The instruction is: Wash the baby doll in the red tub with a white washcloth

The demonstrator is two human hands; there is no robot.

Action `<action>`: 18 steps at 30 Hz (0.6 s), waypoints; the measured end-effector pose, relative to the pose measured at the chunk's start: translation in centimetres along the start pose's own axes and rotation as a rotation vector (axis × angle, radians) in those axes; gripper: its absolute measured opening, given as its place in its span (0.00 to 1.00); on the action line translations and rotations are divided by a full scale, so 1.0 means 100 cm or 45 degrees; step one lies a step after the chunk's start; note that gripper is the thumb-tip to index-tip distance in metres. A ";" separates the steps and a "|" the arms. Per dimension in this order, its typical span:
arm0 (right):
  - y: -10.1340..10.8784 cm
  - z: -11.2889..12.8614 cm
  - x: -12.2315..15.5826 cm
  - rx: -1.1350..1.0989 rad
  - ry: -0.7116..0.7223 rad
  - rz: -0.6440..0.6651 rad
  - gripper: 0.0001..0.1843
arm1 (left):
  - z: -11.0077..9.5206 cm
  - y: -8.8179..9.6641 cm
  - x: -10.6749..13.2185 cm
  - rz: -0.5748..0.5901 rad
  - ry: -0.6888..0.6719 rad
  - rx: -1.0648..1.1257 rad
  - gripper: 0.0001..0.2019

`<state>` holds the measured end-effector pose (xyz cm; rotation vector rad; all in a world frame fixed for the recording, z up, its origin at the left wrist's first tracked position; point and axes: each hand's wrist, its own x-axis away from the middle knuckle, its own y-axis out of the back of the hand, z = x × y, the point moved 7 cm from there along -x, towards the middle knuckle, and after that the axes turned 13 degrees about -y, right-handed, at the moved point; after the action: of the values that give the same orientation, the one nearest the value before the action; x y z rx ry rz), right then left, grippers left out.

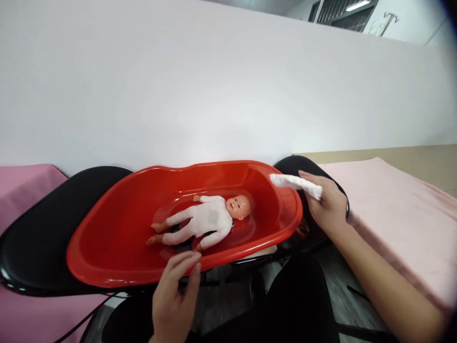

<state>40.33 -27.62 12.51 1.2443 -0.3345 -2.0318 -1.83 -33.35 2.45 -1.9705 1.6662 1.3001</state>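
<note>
A baby doll point(209, 218) with a white cloth body lies on its back in a red baby bathtub point(117, 238), its head toward the right end. In my right hand point(328, 205), a folded white cloth point(296, 183) is pinched over the tub's right rim. My left hand point(178, 290) is at the tub's near rim, close to the doll's lower hand, with nothing in it. Its fingers are stretched forward and the thumb stands apart. Whether the left fingertips touch the rim, I cannot tell.
Black chair seats point(46, 228) support the tub at both ends. Pink-covered surfaces point(392, 209) stand to the right and left. Behind the tub rises a white partition point(200, 95). A dark cable point(80, 321) runs down at the lower left.
</note>
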 end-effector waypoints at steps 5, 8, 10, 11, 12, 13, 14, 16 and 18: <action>-0.090 -0.047 -0.029 0.559 0.200 0.713 0.24 | 0.064 0.009 -0.066 0.193 0.138 -0.185 0.13; -0.112 -0.085 -0.004 0.682 0.014 0.990 0.27 | 0.110 0.046 -0.072 0.255 0.293 -0.346 0.16; -0.108 -0.091 0.014 0.643 -0.039 1.012 0.30 | 0.132 0.087 -0.066 0.271 0.390 -0.485 0.15; -0.104 -0.088 0.022 0.607 -0.030 0.993 0.31 | 0.137 0.109 -0.064 0.258 0.399 -0.563 0.15; -0.100 -0.081 0.029 0.561 -0.005 0.969 0.32 | 0.142 0.130 -0.061 0.276 0.424 -0.636 0.16; -0.096 -0.071 0.036 0.499 0.025 0.946 0.32 | 0.145 0.151 -0.060 0.278 0.447 -0.721 0.17; -0.094 -0.059 0.042 0.418 0.049 0.930 0.31 | 0.148 0.169 -0.060 0.278 0.466 -0.797 0.20; -0.098 -0.034 0.050 0.221 0.037 0.927 0.28 | 0.154 0.194 -0.064 0.261 0.528 -0.918 0.25; -0.116 -0.014 0.051 0.023 -0.055 0.979 0.28 | 0.161 0.194 -0.074 0.242 0.568 -0.960 0.24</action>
<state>35.00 -22.77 1.97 0.8848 -0.7258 -1.3888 -26.06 -23.57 5.47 -2.7436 1.7354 1.8694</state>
